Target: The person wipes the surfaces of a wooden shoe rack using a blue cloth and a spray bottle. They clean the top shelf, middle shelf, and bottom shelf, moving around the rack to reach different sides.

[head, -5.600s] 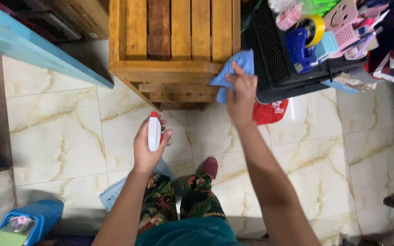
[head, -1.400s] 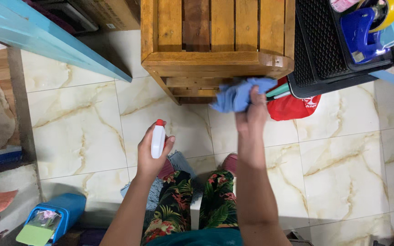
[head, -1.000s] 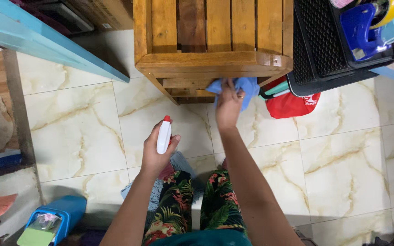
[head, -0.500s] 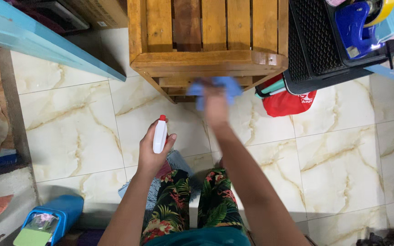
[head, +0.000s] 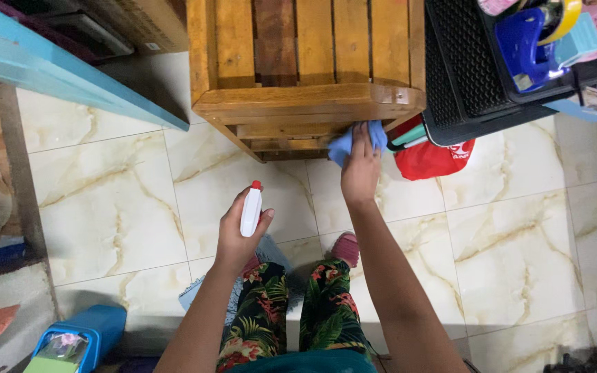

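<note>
My right hand (head: 361, 169) presses a blue cloth (head: 343, 143) against the lower front slat of a wooden slatted stool (head: 309, 97), near its right corner. My left hand (head: 236, 235) holds a small white spray bottle with a red tip (head: 251, 211) upright, apart from the stool and above the marble floor tiles. My legs in floral trousers (head: 291, 311) and a pink slipper (head: 345, 247) show below.
A black mesh crate (head: 464, 76) with blue and yellow items sits right of the stool, a red bag (head: 433, 155) under it. A light blue beam (head: 70, 79) runs at upper left. A blue container (head: 77, 338) stands at bottom left, beside a mat edge.
My right hand with the cloth has slid back and forth along the stool's lower front slat, ending to the right again. The spray bottle in my left hand stayed nearly still.
</note>
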